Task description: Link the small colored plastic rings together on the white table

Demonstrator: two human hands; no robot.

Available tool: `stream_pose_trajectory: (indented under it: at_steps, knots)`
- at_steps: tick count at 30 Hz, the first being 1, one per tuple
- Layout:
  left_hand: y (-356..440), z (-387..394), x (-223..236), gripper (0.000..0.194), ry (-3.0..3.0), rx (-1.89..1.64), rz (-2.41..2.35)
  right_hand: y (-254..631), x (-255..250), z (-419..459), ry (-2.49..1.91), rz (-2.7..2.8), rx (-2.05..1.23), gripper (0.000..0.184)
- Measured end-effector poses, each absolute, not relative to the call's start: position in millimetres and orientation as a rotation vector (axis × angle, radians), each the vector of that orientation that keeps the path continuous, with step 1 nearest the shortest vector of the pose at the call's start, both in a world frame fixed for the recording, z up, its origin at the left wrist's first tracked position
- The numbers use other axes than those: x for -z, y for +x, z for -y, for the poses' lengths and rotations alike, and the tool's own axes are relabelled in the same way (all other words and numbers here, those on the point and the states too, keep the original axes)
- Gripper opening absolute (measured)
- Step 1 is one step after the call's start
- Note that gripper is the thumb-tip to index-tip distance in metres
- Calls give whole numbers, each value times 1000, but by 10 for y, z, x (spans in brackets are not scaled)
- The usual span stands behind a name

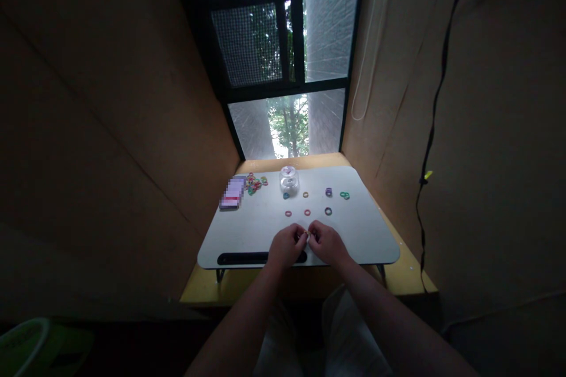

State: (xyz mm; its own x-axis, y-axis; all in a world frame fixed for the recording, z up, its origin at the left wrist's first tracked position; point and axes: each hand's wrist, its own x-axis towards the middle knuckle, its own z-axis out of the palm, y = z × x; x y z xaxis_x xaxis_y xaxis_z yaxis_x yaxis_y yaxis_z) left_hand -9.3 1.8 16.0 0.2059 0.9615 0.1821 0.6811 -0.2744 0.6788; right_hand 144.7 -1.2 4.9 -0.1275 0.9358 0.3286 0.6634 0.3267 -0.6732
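My left hand [286, 245] and my right hand [328, 242] meet over the front of a white folding lap table [247, 232]. Both are closed, fingertips pinching a small yellowish band [306, 234], mostly hidden by the fingers. Just beyond them, small ring-shaped hair ties lie apart in two loose rows: a pink one [288, 213], a reddish one [307, 212] and a dark one [328, 211] in front; a blue one [286, 195], a tan one [305, 194], purple [328, 192] and green ones [345, 195] behind. A heap of mixed hair ties [255, 184] sits at the back left.
A clear rounded jar [289, 179] stands at the table's back middle. A phone-like flat object [232, 192], blurred out, lies at the left edge. A black slot [243, 258] runs along the front. Walls flank both sides; a black cord [431, 129] hangs at right.
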Motion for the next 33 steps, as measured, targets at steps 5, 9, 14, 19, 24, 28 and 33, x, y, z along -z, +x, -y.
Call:
stream_pose_trajectory:
  at_steps: [5, 9, 14, 19, 24, 28, 33]
  knots:
    - [-91, -19, -154, 18, 2025, -827, -1543, 1453, -62, 19, -1406, 1888, -493, 5]
    - [-92, -24, -140, 20, 2029, -839, -1558, 1450, -43, 3, -1419, 1883, -484, 8]
    - [-95, -21, -147, 22, 2033, -827, -1559, 1445, -26, -5, -1424, 1876, -477, 9]
    - [-97, -12, -164, 27, 2039, -805, -1561, 1440, -23, 1, -1441, 1862, -465, 10]
    - [-92, -9, -174, 28, 2041, -803, -1564, 1439, -32, 0, -1449, 1868, -465, 10]
    - [-93, -11, -178, 26, 2046, -791, -1573, 1443, -40, 2, -1450, 1880, -457, 11]
    - [-101, -14, -164, 25, 2046, -817, -1558, 1469, -49, 13, -1389, 1932, -483, 5]
